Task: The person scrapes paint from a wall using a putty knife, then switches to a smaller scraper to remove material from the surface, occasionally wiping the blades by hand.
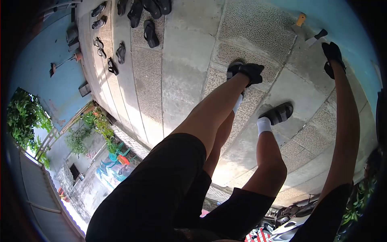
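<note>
My left hand [253,73] wears a black glove and hangs over my left sandal [234,67]; the dark fingers look loosely apart, with nothing visible in them. At the right, my right hand [333,56], also gloved in black, is open beside the blue wall, fingers stretched and thumb apart. Just beyond its fingertips lies a scraper with a black handle [321,34] and pale blade. A second scraper with a yellow-orange handle [301,19] rests farther along, at the foot of the wall. Neither tool is touched by a hand.
I stand on a paved floor [185,72] of smooth and pebbled slabs. My right sandal [281,113] is planted apart from the left. Several dark sandals [151,34] lie at the upper left. A blue wall [346,24] borders the right; plants [100,125] and a motorcycle [288,226] are farther off.
</note>
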`<control>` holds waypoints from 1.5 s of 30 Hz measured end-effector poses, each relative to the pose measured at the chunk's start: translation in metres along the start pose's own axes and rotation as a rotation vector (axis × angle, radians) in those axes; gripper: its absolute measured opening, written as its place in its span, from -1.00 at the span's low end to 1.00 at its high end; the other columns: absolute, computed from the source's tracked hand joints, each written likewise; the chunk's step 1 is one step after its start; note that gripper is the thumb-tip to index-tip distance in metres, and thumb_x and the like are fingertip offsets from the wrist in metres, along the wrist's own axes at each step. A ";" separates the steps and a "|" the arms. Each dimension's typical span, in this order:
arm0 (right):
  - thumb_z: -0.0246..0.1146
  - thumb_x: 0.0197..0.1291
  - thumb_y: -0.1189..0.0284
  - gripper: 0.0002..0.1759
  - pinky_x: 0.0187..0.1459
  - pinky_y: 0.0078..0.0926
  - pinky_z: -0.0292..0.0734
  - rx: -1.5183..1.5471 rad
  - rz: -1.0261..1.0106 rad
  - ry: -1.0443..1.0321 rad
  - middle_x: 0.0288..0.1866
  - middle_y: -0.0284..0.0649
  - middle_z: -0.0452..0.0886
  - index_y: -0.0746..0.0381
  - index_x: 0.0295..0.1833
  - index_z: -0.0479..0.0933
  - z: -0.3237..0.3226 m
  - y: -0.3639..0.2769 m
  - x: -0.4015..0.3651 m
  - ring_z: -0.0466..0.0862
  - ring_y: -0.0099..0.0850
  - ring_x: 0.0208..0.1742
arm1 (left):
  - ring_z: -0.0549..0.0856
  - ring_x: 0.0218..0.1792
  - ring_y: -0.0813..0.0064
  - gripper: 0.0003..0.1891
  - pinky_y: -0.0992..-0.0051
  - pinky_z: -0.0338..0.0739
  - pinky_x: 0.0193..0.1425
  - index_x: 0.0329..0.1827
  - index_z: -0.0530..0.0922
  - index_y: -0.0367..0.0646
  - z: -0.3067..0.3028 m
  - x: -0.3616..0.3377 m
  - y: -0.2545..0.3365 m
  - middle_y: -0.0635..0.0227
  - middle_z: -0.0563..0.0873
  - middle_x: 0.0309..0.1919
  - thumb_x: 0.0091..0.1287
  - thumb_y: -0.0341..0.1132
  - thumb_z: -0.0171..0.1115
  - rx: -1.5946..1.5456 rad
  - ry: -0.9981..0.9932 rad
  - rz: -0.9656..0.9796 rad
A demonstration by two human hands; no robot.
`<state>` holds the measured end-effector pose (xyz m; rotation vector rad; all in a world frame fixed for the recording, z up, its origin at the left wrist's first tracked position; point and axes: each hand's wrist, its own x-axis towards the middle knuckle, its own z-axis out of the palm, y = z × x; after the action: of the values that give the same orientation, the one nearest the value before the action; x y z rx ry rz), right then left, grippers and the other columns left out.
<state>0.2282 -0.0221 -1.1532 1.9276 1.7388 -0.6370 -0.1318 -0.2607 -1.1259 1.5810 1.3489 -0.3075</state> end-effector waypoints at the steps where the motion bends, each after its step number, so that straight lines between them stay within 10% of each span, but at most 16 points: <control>1: 0.15 0.35 0.06 -0.48 0.13 -0.17 0.52 0.009 -0.041 -0.006 0.24 -0.14 0.64 0.14 0.28 0.54 0.014 -0.009 0.007 0.60 -0.19 0.24 | 0.61 0.26 0.10 -0.43 0.21 0.47 0.37 0.31 0.53 -0.07 -0.038 -0.009 0.021 0.17 0.65 0.22 0.19 -0.13 0.20 0.067 -0.118 -0.153; 4: 0.29 0.30 0.00 -0.45 -0.10 -0.31 0.43 1.182 0.527 -0.085 0.14 -0.45 0.62 -0.10 0.35 0.46 0.039 -0.003 0.007 0.59 -0.36 -0.05 | 0.51 0.38 0.11 -0.43 0.01 0.51 0.35 0.37 0.48 0.02 -0.095 -0.009 0.072 0.14 0.54 0.36 0.24 -0.16 0.17 0.192 -0.405 -0.381; 7: 0.22 0.32 0.04 -0.52 0.00 -0.26 0.45 0.427 0.179 0.089 0.16 -0.34 0.63 -0.05 0.29 0.51 0.045 0.006 0.030 0.58 -0.26 0.05 | 0.52 0.37 0.15 -0.36 0.32 0.39 0.46 0.41 0.45 -0.08 -0.078 0.058 0.054 0.10 0.56 0.34 0.23 -0.11 0.23 0.274 -0.241 0.099; 16: 0.06 0.34 0.12 -0.60 0.20 -0.11 0.54 0.173 0.079 -0.024 0.18 -0.07 0.66 0.05 0.07 0.67 0.036 -0.033 0.078 0.57 -0.01 0.26 | 0.72 0.03 0.17 -0.69 0.33 0.55 0.17 0.08 0.57 -0.18 -0.117 0.004 0.026 0.11 0.74 -0.07 0.34 -0.25 0.16 -0.089 0.039 0.111; 20: 0.13 0.35 0.11 -0.63 0.20 -0.16 0.54 0.015 0.096 0.367 0.04 -0.10 0.73 0.08 0.02 0.70 0.102 -0.016 0.077 0.64 -0.22 0.21 | 0.72 0.03 0.23 -0.69 0.33 0.57 0.15 0.10 0.58 -0.16 -0.072 -0.028 -0.020 0.13 0.74 -0.03 0.34 -0.27 0.18 -0.244 0.140 0.027; 21: 0.31 0.20 0.00 -0.50 0.11 -0.07 0.55 0.588 0.209 0.535 -0.09 0.09 0.72 0.24 -0.05 0.62 0.079 -0.024 0.018 0.69 0.02 0.07 | 0.72 0.03 0.28 -0.71 0.36 0.57 0.14 0.09 0.59 -0.17 -0.061 -0.042 -0.032 0.14 0.75 -0.04 0.36 -0.29 0.16 -0.395 0.164 -0.030; 26: 0.28 0.26 0.13 -0.63 -0.08 -0.17 0.58 0.978 0.401 0.309 -0.19 -0.02 0.76 0.27 -0.22 0.57 0.005 -0.046 -0.189 0.74 -0.06 -0.12 | 0.64 -0.14 0.56 -0.77 0.51 0.56 0.01 0.09 0.56 -0.26 -0.022 -0.115 -0.012 0.31 0.72 -0.09 0.51 -0.33 0.11 -0.670 0.295 -0.167; 29: 0.17 0.35 0.14 -0.63 -0.07 -0.23 0.57 0.472 0.288 0.338 -0.26 0.01 0.70 0.27 -0.23 0.57 0.006 -0.032 -0.267 0.71 -0.08 -0.13 | 0.66 -0.08 0.52 -0.76 0.46 0.57 0.05 0.10 0.57 -0.24 -0.029 -0.158 0.042 0.29 0.71 -0.07 0.51 -0.29 0.12 -1.048 0.242 -0.202; 31: 0.24 0.41 0.23 -0.66 -0.37 -0.52 0.64 1.322 0.466 0.246 -0.22 -0.16 0.69 0.34 -0.20 0.55 -0.033 -0.033 -0.342 0.77 -0.43 -0.32 | 0.67 -0.03 0.49 -0.74 0.45 0.57 0.09 0.10 0.57 -0.24 -0.031 -0.186 0.080 0.27 0.71 -0.06 0.50 -0.27 0.13 -0.876 0.271 -0.062; 34: 0.25 0.41 0.29 -0.71 -0.37 -0.53 0.65 1.735 0.554 0.348 -0.16 -0.18 0.69 0.32 0.00 0.47 -0.096 -0.021 -0.458 0.78 -0.37 -0.26 | 0.68 -0.15 0.48 -0.77 0.46 0.57 -0.01 0.00 0.62 -0.22 -0.061 -0.224 0.152 0.25 0.75 -0.18 0.39 -0.46 0.04 -0.872 0.345 0.121; 40: 0.19 0.44 0.35 -0.60 -0.10 -0.42 0.65 2.273 0.438 -0.097 0.02 -0.11 0.65 0.24 0.29 0.34 -0.199 0.006 -0.601 0.70 -0.33 0.01 | 0.68 -0.07 0.46 -0.76 0.44 0.59 0.04 0.13 0.54 -0.29 -0.151 -0.308 0.284 0.24 0.71 -0.05 0.50 -0.37 0.08 -0.974 0.228 0.404; 45: 0.26 0.37 0.48 -0.59 -0.04 -0.35 0.66 2.019 -0.218 -0.581 -0.07 -0.20 0.60 0.26 0.27 0.38 -0.279 0.015 -0.643 0.69 -0.32 -0.08 | 0.68 -0.02 0.46 -0.72 0.43 0.60 0.09 0.21 0.51 -0.31 -0.219 -0.378 0.368 0.22 0.67 0.01 0.52 -0.40 0.06 -0.846 0.236 0.630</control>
<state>0.1926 -0.3517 -0.5358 1.7353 0.5143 -3.3780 -0.0334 -0.2727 -0.5631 1.2220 0.8778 0.7630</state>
